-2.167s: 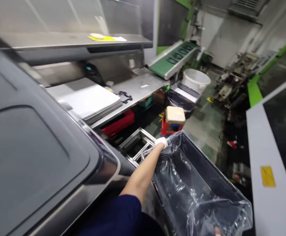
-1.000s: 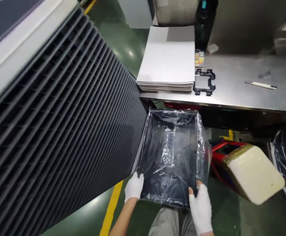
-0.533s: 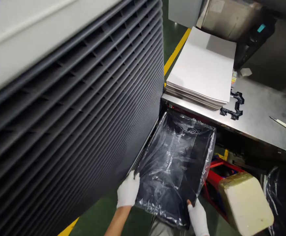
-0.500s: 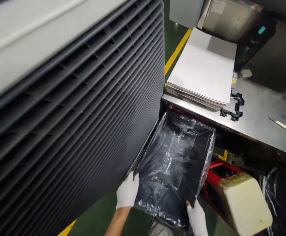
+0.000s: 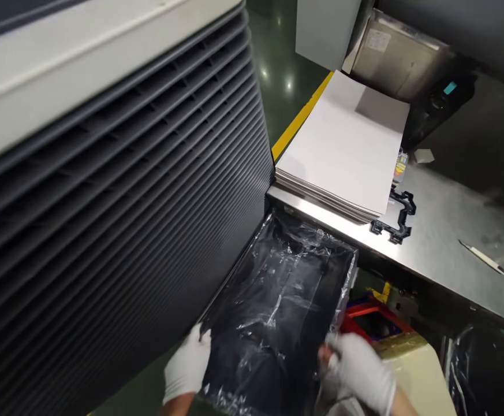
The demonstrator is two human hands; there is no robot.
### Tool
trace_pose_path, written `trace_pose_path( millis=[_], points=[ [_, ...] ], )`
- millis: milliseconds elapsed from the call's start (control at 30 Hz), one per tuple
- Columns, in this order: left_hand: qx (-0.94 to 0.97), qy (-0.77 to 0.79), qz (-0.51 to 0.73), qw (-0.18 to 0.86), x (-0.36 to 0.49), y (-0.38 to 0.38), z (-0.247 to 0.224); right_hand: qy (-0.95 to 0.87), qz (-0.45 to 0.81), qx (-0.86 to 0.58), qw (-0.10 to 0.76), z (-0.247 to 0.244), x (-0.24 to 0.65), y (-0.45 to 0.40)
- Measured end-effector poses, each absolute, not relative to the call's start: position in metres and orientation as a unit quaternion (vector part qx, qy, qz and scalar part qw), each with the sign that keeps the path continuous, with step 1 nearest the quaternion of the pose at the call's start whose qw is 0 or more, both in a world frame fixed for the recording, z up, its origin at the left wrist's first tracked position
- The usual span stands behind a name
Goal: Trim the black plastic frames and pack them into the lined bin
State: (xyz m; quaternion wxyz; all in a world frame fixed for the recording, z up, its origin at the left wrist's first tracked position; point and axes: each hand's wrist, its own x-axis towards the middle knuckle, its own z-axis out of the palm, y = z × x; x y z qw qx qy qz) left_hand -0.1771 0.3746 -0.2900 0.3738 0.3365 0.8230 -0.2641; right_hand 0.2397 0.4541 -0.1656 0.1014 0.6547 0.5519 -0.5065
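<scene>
A dark rectangular box [image 5: 277, 323] covered in crinkled clear plastic slants between the louvred panel and the metal bench. Whether the plastic lines it or wraps it I cannot tell. My left hand [image 5: 189, 361], in a white glove with bare fingertips, is closed on the box's near left edge. At the near right edge is my right hand [image 5: 358, 367], gloved the same way and slightly blurred. Its thumb and fingers pinch together on the clear plastic.
A large dark louvred panel [image 5: 148, 190] fills the left. On the metal bench [image 5: 451, 208] lie a stack of white sheets [image 5: 347, 144], a black bracket [image 5: 401, 219] and a white-handled knife-like tool [image 5: 483, 257]. A red-framed stool with a cream seat [image 5: 420, 370] stands at right.
My right hand has moved up along the box's right edge, with its fingers now pinched at the plastic. My left hand keeps its hold. The view has shifted, so the box appears lower and further left.
</scene>
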Motion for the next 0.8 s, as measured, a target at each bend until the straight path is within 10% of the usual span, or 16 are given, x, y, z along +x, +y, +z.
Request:
trace_pose_path(
  millis=[100,400,667,800],
  points=[
    [0.306,0.828,-0.278,0.38,-0.174,0.381,-0.286,0.737,-0.22,0.629,-0.11,-0.13,0.264,0.608],
    [0.377,0.906,-0.023,0.188,-0.077,0.406,-0.226,0.853,-0.018,0.512,0.104,-0.134,0.261,0.751],
    [0.305,0.766,0.261,0.503,0.053,0.514,-0.163,0.842,0.015,0.517,0.157,-0.108,0.28,0.761],
    [0.211,0.632,0.441,0.6,0.086,0.62,-0.127,0.853,0.059,0.518,0.025,-0.099,0.284,0.755]
  ],
)
